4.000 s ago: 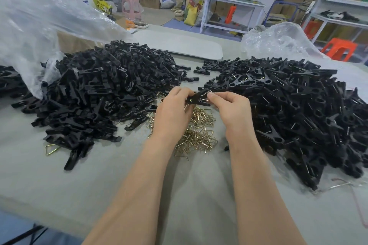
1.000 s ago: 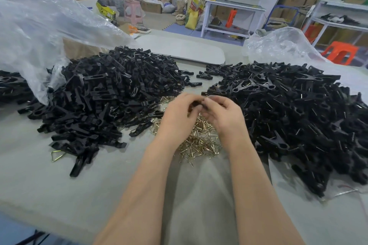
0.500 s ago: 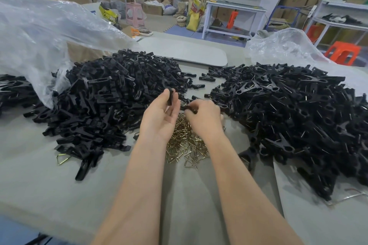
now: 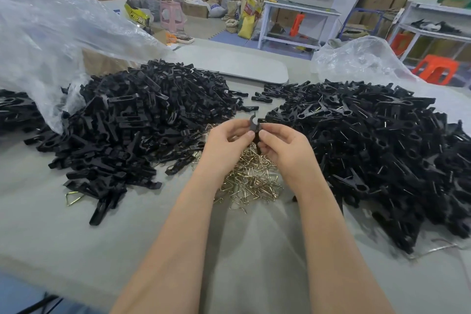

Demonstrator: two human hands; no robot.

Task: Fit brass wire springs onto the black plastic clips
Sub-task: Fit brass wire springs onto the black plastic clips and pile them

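- The left hand (image 4: 226,144) and right hand (image 4: 286,148) met over the middle of the table (image 4: 76,237), both above the springs (image 4: 252,178).
- Between them stood one black clip (image 4: 256,130), held roughly upright with its hooked end at the top, clear of both piles.
- The left thumb and fingers were curled in and pinched the clip from its left side.
- The right thumb and forefinger pinched the same clip from the right; the other right fingers curled loosely beneath.
- Whether a spring already sat on that clip could not be told.
- The springs lay in a loose brass heap on the table, just under the hands and between the two black piles.
- The left pile (image 4: 142,122) of black parts spread from beneath a clear bag (image 4: 51,33).
- The right pile (image 4: 369,140) showed glints of wire among its clips, with a second bag (image 4: 362,58) behind it.
- One stray spring (image 4: 74,197) lay at the near edge of the left pile.
- A grey board (image 4: 234,64) rested at the table's far side.
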